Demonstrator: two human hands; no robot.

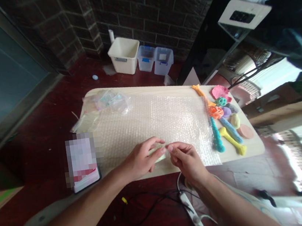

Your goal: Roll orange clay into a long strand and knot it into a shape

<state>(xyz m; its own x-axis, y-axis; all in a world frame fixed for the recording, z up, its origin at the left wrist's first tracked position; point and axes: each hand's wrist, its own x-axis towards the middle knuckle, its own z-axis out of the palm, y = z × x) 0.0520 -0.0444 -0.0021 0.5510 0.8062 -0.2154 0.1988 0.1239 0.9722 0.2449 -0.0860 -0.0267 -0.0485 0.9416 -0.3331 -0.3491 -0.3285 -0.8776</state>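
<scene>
Over the near edge of the bubble wrap (179, 116), my left hand (142, 158) is closed around a small pale green piece (160, 157); its kind is unclear and fingers cover part of it. My right hand (186, 158) is pinched just beside it, fingertips almost meeting those of the left. Whatever lies in that pinch is too small to make out. To the right are modelled clay shapes: a teal twisted stick (217, 137), a yellow bone shape (233, 141), a blue stick (231, 130), an orange lattice ball (215, 112) and a pink piece (220, 92).
Crumpled clear plastic bags (113, 101) lie on the table's far left corner. A blurred-out item (82, 162) sits at the left edge. Beyond the table, a white bin (124, 55) and two clear tubs (163, 60) stand on the floor. A power strip (192, 213) lies below.
</scene>
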